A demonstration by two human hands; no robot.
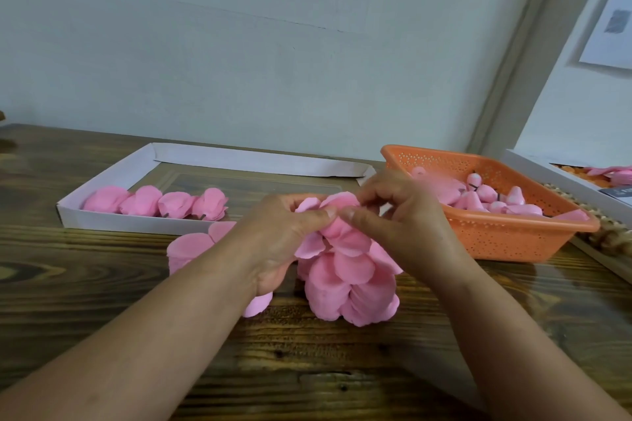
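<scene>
Head view: at frame centre, both hands, left [284,236] and right [400,222], pinch pink petals [345,270] above the tabletop [307,369]. White tray [113,178] left, orange basket [506,236] right.

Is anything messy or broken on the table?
A little. The far wall of the white tray leans outward, open at its right corner. Loose pink petals lie on the table outside it, beside the left hand pinching the pink flower.
</scene>
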